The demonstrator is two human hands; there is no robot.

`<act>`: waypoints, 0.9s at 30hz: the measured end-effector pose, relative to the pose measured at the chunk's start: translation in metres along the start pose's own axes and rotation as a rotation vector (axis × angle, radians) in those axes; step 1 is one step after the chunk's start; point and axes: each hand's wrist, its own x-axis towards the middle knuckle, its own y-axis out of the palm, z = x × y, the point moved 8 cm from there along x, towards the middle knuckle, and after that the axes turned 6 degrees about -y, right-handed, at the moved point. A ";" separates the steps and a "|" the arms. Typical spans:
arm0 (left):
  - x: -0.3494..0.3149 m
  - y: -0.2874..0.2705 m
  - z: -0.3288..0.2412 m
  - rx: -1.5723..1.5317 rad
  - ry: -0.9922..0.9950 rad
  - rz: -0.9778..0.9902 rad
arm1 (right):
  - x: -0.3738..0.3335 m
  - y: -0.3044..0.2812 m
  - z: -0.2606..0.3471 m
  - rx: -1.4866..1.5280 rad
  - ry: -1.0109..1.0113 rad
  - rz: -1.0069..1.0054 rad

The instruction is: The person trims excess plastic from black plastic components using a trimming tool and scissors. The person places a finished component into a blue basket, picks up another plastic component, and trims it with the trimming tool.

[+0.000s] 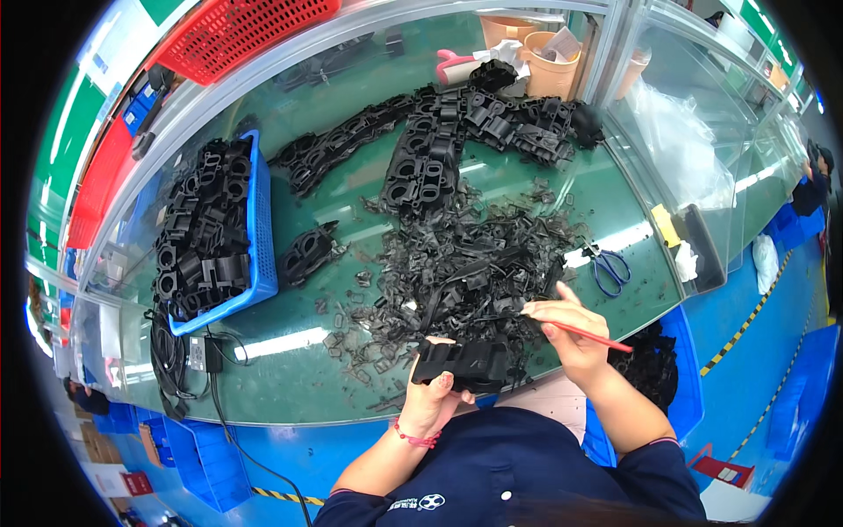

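Note:
My left hand [426,405] grips a black molded plastic part [467,365] near the front edge of the green table, thumb and fingers wrapped round its left end. To its right, my right hand [575,350] is closed on a slim red-handled tool [601,340]. The handle points out to the right; the tip end, to the left, is too small to make out, and stands apart from the part. Just beyond both hands spreads a heap of black plastic scraps [474,285]. Blue-handled scissors or snips [612,270] lie right of the heap.
At the left, a blue basket [263,228] holds stacked black parts. More black parts [423,167] stand in rows at the back. Tan buckets [551,75] and pink-handled scissors [452,63] are behind them. A cable with a small box [206,354] crosses the front-left edge; a blue bin [688,369] stands below right.

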 end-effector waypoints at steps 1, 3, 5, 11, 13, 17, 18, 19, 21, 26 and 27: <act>-0.003 -0.003 0.002 -0.024 -0.016 -0.003 | -0.002 0.003 -0.003 0.228 0.088 -0.059; -0.002 -0.004 0.006 -0.058 0.000 -0.011 | -0.009 0.014 -0.003 0.391 0.115 -0.118; 0.001 -0.003 0.011 -0.094 -0.001 0.000 | -0.014 0.025 -0.001 0.676 0.158 -0.207; -0.001 0.000 0.020 -0.157 -0.007 -0.041 | -0.014 0.041 0.001 0.734 0.143 -0.214; -0.001 0.003 0.020 -0.155 0.002 -0.035 | -0.014 0.040 0.002 0.656 0.115 -0.210; -0.003 0.004 0.025 -0.168 -0.011 -0.039 | -0.006 0.033 0.015 0.316 0.005 -0.141; -0.003 0.004 0.027 -0.181 -0.022 -0.037 | -0.005 0.033 0.014 0.316 0.005 -0.140; -0.003 0.004 0.029 -0.195 -0.032 -0.036 | -0.004 0.032 0.019 0.255 -0.056 -0.143; -0.003 0.003 0.030 -0.194 -0.040 -0.040 | -0.004 0.029 0.025 0.127 -0.171 -0.149; -0.002 -0.007 0.034 -0.180 -0.067 -0.115 | 0.002 0.016 0.010 -0.197 -0.213 -0.154; -0.003 0.003 0.026 -0.183 -0.006 -0.071 | 0.002 0.012 0.000 -0.150 -0.110 -0.184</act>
